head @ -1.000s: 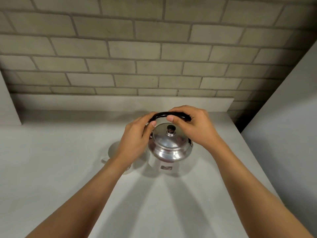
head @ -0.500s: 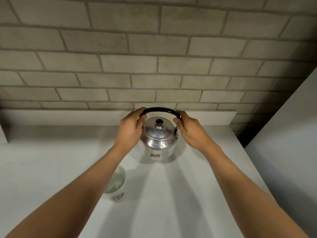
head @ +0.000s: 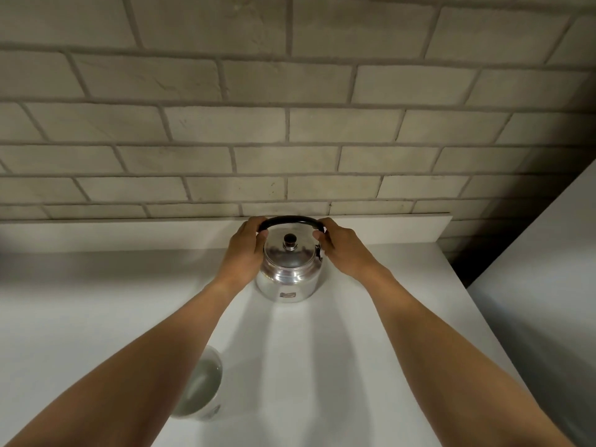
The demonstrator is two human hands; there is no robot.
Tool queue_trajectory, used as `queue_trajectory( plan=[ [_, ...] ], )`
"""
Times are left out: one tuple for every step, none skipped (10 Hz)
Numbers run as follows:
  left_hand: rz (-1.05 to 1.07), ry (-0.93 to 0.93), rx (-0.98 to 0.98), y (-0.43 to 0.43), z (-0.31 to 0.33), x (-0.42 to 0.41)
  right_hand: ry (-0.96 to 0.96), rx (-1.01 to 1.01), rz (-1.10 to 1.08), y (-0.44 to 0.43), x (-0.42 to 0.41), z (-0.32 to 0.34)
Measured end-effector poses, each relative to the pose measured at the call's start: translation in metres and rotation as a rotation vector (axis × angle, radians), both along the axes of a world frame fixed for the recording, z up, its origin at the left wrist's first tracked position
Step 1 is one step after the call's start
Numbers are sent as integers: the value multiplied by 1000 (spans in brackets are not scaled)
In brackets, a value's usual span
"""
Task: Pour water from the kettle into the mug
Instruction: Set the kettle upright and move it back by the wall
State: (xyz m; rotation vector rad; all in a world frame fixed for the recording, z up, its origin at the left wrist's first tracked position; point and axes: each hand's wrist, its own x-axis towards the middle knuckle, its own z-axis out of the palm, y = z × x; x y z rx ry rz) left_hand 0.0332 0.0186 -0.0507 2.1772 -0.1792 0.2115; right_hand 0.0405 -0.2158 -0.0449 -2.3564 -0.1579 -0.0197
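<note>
Both hands, left hand and right hand, are clenching the kettle handle; kettle is standing on the tabletop, far from the mug, which seems already filled; letting go comes next.

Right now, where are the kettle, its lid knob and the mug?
kettle [head: 285, 279]: head view, shiny steel side wall.
lid knob [head: 290, 238]: head view, black top.
mug [head: 206, 411]: head view, white outer wall near the rim.

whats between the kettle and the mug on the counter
Only bare white counter and shadow lie between the kettle and the mug in the head view, though the left forearm crosses above that stretch.
</note>
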Motion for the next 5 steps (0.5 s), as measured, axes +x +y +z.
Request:
queue_trajectory(
  plan=[
    [9,2,-19,1,-8,1,25,41,10,3,1,-5],
    [26,-3,-51,4,-17,2,17,68,21,7,1,-10],
    [26,0,-53,6,-19,2,29,91,11,8,2,-9],
    [10,37,-30,8,-20,2,48,68,-4,7,-1,-7],
    [3,74,22,6,-10,-1,49,54,-32,9,-10,-1]
  ],
)
